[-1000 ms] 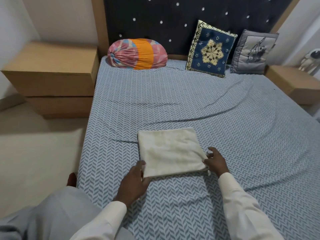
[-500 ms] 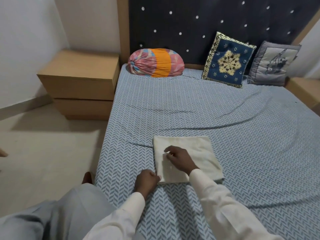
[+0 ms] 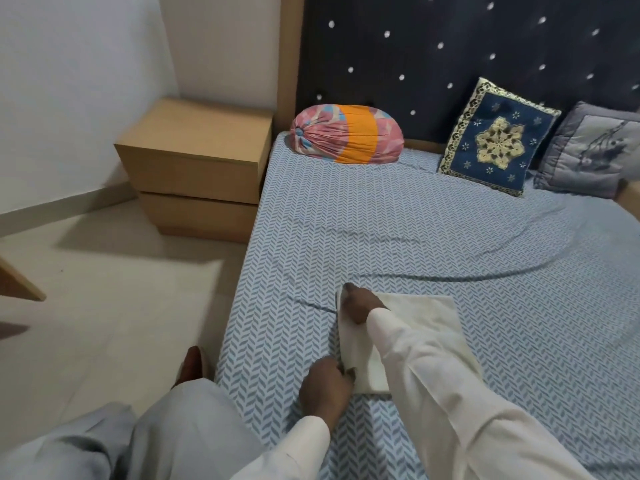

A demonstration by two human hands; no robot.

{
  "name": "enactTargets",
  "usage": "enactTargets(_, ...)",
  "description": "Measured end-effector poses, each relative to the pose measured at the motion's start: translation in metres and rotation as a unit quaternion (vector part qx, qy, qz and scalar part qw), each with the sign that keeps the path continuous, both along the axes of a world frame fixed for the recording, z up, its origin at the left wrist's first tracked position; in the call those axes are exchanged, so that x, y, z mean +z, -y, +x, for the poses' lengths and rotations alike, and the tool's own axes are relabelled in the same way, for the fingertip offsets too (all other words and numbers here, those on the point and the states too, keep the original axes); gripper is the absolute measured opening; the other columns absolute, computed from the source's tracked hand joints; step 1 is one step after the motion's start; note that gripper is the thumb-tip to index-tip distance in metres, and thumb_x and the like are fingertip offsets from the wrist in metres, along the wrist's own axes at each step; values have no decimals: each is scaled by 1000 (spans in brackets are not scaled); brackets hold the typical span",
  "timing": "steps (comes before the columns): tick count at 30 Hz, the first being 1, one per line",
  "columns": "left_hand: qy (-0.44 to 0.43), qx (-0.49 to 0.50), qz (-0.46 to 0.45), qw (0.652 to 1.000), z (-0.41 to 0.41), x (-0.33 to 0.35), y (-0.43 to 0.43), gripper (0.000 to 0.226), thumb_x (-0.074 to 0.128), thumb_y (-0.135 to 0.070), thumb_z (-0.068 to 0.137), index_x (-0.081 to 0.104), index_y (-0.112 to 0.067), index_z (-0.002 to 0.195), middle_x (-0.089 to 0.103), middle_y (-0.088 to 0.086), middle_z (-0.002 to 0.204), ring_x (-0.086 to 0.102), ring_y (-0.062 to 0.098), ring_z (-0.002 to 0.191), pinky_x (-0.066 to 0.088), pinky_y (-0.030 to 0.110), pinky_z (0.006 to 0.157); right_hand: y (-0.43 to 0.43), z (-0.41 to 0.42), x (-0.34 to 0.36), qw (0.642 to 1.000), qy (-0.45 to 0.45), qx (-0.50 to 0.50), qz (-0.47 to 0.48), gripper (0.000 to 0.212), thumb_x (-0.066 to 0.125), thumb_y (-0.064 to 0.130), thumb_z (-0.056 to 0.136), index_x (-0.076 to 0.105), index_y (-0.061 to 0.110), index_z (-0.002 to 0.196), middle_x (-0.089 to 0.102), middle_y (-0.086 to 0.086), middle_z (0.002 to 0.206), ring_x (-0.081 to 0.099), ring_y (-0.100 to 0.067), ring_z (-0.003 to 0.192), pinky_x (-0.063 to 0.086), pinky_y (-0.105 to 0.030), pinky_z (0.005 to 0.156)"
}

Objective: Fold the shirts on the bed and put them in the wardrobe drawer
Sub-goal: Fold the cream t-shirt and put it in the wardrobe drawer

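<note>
Your shirt (image 3: 426,327) lies folded on the bed (image 3: 450,244); only stowing seems left. Each grip, left hand (image 3: 325,386) and right hand (image 3: 360,306), pinches its edge.

Sleeve (image 3: 433,393) hides part of the shirt (image 3: 429,317) — cushion (image 3: 595,150) cut off.

Your left hand (image 3: 325,386) pinches the near-left corner of the folded shirt (image 3: 426,317) on the bed (image 3: 415,237). Your right hand (image 3: 358,304) reaches across it, fingers curled over the far-left corner.

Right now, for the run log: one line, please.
folded shirt: on bed | left hand: pinches near corner | right hand: on far corner
</note>
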State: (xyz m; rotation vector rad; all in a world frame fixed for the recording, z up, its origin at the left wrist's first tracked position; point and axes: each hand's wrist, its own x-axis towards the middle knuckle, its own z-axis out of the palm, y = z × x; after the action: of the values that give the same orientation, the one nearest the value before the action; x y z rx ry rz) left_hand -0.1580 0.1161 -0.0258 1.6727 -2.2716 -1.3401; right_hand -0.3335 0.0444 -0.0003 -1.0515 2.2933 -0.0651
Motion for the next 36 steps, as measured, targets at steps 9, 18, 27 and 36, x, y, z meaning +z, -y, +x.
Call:
enactTargets(9, -100, 66, 105, 987, 35, 2, 39, 9, 65, -23, 80, 56, -26, 78, 69, 3, 95, 64, 24, 94, 51, 30, 82, 36, 13, 17, 999, -39, -9, -37, 31, 48, 17, 85, 56, 18, 115, 62, -18, 118, 63, -34, 106, 53, -43, 90)
enactTargets(18, 15, 88, -132, 987, 113, 30, 139, 37, 60, -15, 82, 58, -18, 118, 58, 11, 121, 57, 34, 109, 47, 35, 90, 76, 105, 16, 973, 81, 131, -169, 42, 52, 19, 94, 50, 23, 136, 64, -14, 125, 58, -30, 114, 42, -32, 96)
enactTargets(27, 142, -197, -195, 950, 54, -2, 66, 69, 47, -36, 93, 17, -24, 154, 41, 10, 131, 45, 30, 117, 41, 36, 98, -11, 4, -9, 969, -18, 208, -129, 33, 55, 14, 82, 72, 23, 109, 66, -10, 104, 59, -31, 98, 46, -35, 92)
enactTargets(36, 25, -323, -238, 916, 20, -3, 3, 54, 42, -47, 95, 38, -20, 141, 50, 8, 122, 47, 28, 112, 41, 37, 90, -80, -80, -3, 989, -53, 75, -118, 32, 64, 14, 83, 68, 29, 111, 55, -8, 105, 55, -30, 104, 46, -35, 92)
